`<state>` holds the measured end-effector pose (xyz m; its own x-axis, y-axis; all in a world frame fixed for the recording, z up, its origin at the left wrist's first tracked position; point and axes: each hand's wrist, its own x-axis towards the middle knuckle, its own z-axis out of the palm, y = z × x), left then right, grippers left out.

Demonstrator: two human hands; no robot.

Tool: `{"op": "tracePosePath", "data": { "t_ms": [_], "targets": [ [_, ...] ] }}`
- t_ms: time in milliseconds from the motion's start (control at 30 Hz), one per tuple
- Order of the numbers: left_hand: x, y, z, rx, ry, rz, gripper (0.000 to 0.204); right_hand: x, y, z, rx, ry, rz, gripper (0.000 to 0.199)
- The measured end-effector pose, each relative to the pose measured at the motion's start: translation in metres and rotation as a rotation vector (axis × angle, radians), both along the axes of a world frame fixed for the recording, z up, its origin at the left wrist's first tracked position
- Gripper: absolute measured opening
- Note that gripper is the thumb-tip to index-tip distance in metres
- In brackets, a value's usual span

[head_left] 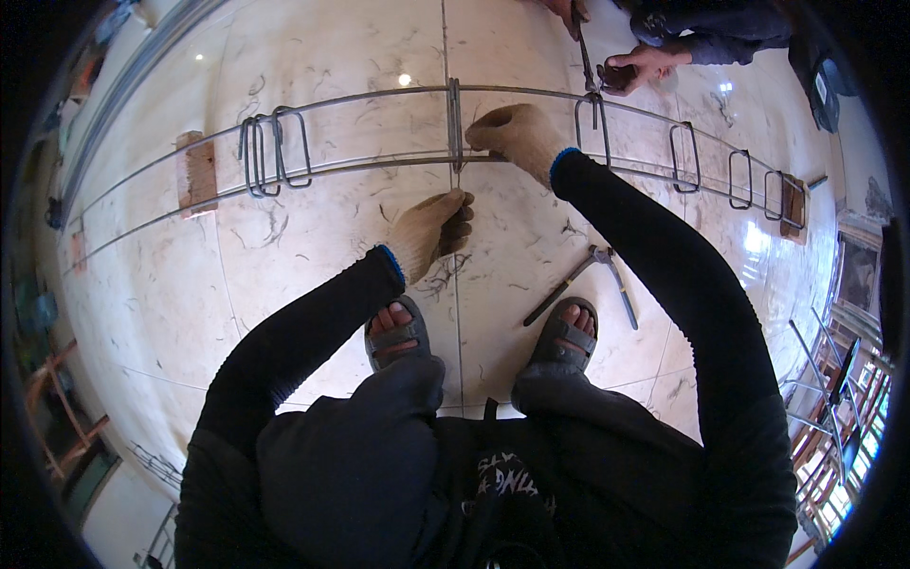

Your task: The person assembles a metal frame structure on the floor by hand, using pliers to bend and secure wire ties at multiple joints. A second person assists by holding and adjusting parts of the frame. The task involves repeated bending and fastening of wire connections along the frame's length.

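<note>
The rebar frame (398,163), lying across wooden blocks (196,171), is looking stiff and heavy, best held by its long bars (379,95), while the left hand (431,232) is apparently pinching tie wire (459,178) at a stirrup (455,123), the right hand's (519,136) grip remaining undeterminable.

- Bright, even light on the pale tiled floor (322,242).
- White glare spots (755,237) near the top and right.
- Bluish-white brightness at lower right.
- Dark clothing (346,474) loses detail.
- Fisheye bending and softness toward a black rim.
</note>
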<state>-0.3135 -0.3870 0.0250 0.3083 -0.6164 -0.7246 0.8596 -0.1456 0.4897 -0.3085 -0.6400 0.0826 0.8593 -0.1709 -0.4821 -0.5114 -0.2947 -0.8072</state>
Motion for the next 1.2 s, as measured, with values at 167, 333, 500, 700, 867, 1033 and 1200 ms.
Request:
{"op": "tracePosePath", "data": {
  "t_ms": [167, 333, 500, 700, 867, 1033, 1200],
  "targets": [
    [0.006, -0.011, 0.018, 0.132, -0.202, -0.096, 0.034, -0.007, 0.006, 0.000, -0.013, -0.104, -0.007, 0.038],
    [0.004, -0.009, 0.019, 0.080, -0.272, -0.085, 0.035, -0.011, 0.013, 0.004, -0.111, -0.138, 0.024, 0.041],
    [0.002, -0.014, 0.029, 0.063, -0.229, -0.028, 0.032, -0.016, 0.012, -0.003, -0.045, -0.199, -0.026, 0.038],
    [0.025, -0.019, 0.055, 0.222, -0.674, -0.322, 0.033, -0.018, 0.017, -0.011, -0.317, -0.411, 0.084, 0.019],
    [0.044, -0.031, 0.088, 0.467, -1.374, -0.604, 0.035, -0.016, 0.011, -0.013, -0.446, -0.561, 0.204, 0.014],
    [0.046, -0.035, 0.112, 0.540, -1.621, -0.712, 0.030, -0.015, 0.013, -0.015, -0.457, -0.519, 0.207, 0.014],
    [0.042, -0.027, 0.087, 0.445, -1.561, -0.505, 0.034, -0.017, 0.016, -0.014, -0.419, -0.471, 0.163, 0.017]
  ]
}}
